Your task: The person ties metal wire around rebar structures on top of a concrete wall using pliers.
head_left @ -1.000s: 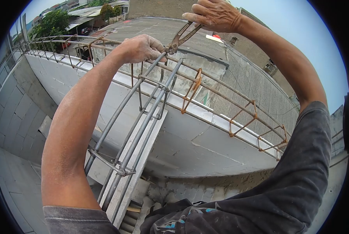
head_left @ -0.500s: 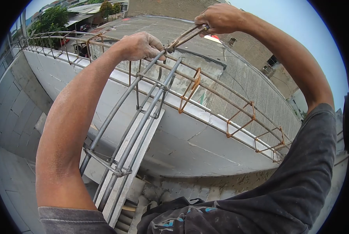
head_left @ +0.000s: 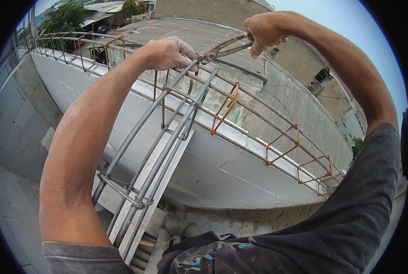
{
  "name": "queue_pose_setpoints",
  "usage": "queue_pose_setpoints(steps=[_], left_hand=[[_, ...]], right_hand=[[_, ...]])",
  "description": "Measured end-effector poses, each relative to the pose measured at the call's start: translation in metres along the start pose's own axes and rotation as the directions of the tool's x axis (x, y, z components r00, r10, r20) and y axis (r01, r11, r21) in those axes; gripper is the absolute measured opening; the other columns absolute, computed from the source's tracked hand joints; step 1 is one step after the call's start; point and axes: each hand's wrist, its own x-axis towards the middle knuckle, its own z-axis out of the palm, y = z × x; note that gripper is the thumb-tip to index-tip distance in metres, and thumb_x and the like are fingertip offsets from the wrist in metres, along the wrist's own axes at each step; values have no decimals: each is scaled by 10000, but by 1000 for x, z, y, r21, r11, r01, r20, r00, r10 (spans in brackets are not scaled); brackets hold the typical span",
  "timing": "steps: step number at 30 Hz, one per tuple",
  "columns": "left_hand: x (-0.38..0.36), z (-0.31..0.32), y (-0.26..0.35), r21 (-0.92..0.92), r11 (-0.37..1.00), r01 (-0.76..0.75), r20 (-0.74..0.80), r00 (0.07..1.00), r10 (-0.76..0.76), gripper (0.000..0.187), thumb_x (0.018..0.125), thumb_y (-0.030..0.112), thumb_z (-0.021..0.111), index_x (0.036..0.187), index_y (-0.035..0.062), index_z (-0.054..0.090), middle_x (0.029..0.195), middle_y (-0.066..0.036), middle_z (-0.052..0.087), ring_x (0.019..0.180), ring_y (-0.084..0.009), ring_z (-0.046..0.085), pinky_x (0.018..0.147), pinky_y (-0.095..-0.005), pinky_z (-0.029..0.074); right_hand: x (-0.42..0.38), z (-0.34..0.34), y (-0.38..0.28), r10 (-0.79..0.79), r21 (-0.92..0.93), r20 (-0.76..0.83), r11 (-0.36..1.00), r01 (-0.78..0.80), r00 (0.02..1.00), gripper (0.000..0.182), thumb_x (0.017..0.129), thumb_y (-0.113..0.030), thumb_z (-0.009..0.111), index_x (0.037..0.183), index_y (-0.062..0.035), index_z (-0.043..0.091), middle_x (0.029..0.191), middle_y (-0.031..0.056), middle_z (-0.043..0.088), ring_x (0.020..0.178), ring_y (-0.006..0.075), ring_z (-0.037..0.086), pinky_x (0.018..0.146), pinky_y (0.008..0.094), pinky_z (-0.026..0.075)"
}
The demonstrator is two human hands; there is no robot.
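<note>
My right hand (head_left: 268, 33) is wrapped round the handles of a pair of rusty pincers (head_left: 219, 51), whose handles are spread apart. The pincers' jaws sit at the end of a grey steel bar (head_left: 135, 130), where it meets the rusty rebar cage (head_left: 272, 119) along the wall top. Just left of the jaws, my left hand (head_left: 170, 54) has its fingers closed at that joint; what they pinch is too small to tell. A grey bar cage with tied stirrups (head_left: 140, 201) runs from the joint down toward my body.
Below the rusty cage stands a white block wall (head_left: 240, 169). A pale board (head_left: 179, 155) lies under the grey bars. Beyond the wall are a corrugated roof (head_left: 286, 91) and trees (head_left: 67, 17). A grey block wall (head_left: 12, 109) rises at the left.
The pincers' handles have spread apart, and my right hand has shifted slightly right and down with its fingers loosened. My left hand stays at the joint.
</note>
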Motion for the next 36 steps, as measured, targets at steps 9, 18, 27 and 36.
queue_pose_setpoints(steps=[9,18,27,36], left_hand=[[0,1,1,28,1000,-14,-16,1000,14,369,827,345,788,1099,96,768,995,-102,748,900,-228,693,822,-375,541],[1,0,0,33,999,-24,-4,1000,24,352,832,329,787,1092,92,770,911,-82,746,820,-215,677,743,-379,535],[3,1,-2,-11,1000,-1,12,1000,1,351,810,381,796,1077,154,783,947,-80,757,872,-219,693,783,-386,529],[2,-4,3,-14,999,39,30,999,-39,385,780,437,814,1076,192,788,984,-60,763,921,-213,703,803,-366,526]], right_hand=[[21,59,47,-536,-549,-653,822,152,536,458,821,-427,774,1109,-105,622,800,30,627,707,172,673,621,296,589],[43,72,70,-542,-564,-682,817,118,492,684,835,-693,571,1237,-140,602,817,41,614,762,186,662,651,332,567],[9,49,51,-268,32,-258,958,285,928,975,808,-846,422,1205,10,667,953,198,699,886,291,707,722,482,591],[7,54,40,-316,-366,-579,924,106,751,696,906,-707,460,1057,-57,655,830,146,696,835,292,707,704,436,565]])
